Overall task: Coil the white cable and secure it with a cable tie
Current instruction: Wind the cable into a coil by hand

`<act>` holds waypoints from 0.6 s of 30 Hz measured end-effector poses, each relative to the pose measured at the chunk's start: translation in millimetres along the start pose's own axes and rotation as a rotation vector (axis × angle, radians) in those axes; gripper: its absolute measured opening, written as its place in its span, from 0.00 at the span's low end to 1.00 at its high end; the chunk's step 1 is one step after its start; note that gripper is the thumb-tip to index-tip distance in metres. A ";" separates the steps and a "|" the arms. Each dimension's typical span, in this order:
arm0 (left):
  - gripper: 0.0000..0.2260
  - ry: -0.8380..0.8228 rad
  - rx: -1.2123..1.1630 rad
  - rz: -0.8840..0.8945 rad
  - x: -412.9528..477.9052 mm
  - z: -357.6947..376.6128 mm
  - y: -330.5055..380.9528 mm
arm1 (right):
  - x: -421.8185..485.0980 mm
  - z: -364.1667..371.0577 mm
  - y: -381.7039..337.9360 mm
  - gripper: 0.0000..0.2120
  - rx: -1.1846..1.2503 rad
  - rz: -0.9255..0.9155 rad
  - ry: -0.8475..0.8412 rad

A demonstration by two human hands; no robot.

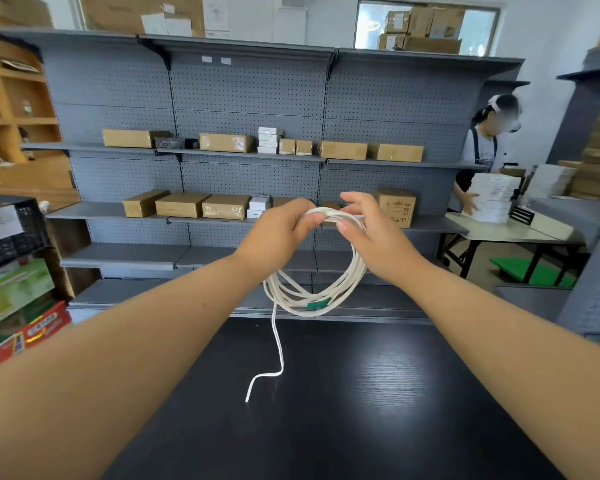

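The fingers [303, 206] of the left hand [278, 233] are curled round the top of the coiled white cable [355, 271], bunching its loops together against the thumb. The right hand [374, 237] meets it from the other side, with its thumb under the same bundle and its upper fingers bent over it, so both hands grip the coil at one spot, almost touching each other. The coil hangs down from that grip in several loose, uneven loops, held in the air above the middle of the far edge of the black table [378, 393]. A short green band [318, 303] sits on the lowest arc of the loops; whether it is a tie or only a marking cannot be told. One free end of the cable drops from the left of the coil, reaches the table and curls to a stop on its surface, left of centre. Both bare forearms stretch over the table from the near corners. Behind the far edge stands a grey pegboard shelving unit [250, 88] carrying rows of cardboard boxes [181, 204]. At the far right another person [482, 147] handles a stack of white boxes [492, 199], and printed cartons [14, 292] are piled at the left.
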State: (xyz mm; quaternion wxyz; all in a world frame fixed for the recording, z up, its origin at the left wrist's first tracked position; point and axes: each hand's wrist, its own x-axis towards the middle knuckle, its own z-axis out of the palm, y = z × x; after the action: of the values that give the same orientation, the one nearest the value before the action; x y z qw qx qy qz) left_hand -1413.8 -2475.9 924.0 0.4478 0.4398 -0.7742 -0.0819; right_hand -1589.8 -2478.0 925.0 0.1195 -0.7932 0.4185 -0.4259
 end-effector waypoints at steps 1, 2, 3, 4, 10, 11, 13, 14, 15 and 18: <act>0.10 -0.021 0.010 0.019 0.9 -1.9 -0.3 | 2.6 -0.4 -2.1 0.19 -0.021 -0.011 -0.047; 0.10 -0.037 0.017 0.032 1.9 -4.2 -0.1 | 4.3 0.1 -3.7 0.19 -0.047 -0.015 -0.095; 0.10 -0.051 0.028 0.039 2.6 -6.4 0.0 | 5.0 1.9 -5.2 0.18 -0.086 -0.018 -0.132; 0.10 -0.061 0.043 0.038 3.3 -8.2 -0.2 | 5.4 4.4 -6.7 0.17 -0.125 -0.025 -0.147; 0.12 -0.064 -0.239 -0.167 -3.0 -11.3 -5.4 | 7.3 19.0 -14.1 0.12 -0.263 -0.114 0.022; 0.11 -0.069 -0.325 -0.211 -5.1 -11.4 -7.6 | 7.8 20.1 -14.4 0.12 -0.263 -0.116 0.025; 0.13 -0.101 -0.459 -0.302 -9.7 -12.4 -13.2 | 8.5 20.0 -13.9 0.12 -0.255 -0.108 0.045; 0.14 -0.124 -0.499 -0.339 -12.1 -13.3 -16.6 | 8.9 19.4 -12.8 0.12 -0.248 -0.104 0.064; 0.14 -0.149 -0.523 -0.365 -14.4 -14.5 -20.4 | 9.2 18.7 -11.9 0.11 -0.239 -0.100 0.084; 0.12 -0.230 -0.599 -0.415 -19.5 -18.8 -28.7 | 8.8 17.8 -10.4 0.10 -0.205 -0.080 0.137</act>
State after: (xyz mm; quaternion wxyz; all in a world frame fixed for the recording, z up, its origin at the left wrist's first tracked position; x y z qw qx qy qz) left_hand -1377.9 -2473.4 907.9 0.4406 0.4247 -0.6555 -0.4426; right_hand -1567.6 -2481.2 924.9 -0.0078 -0.7864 0.4351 -0.4385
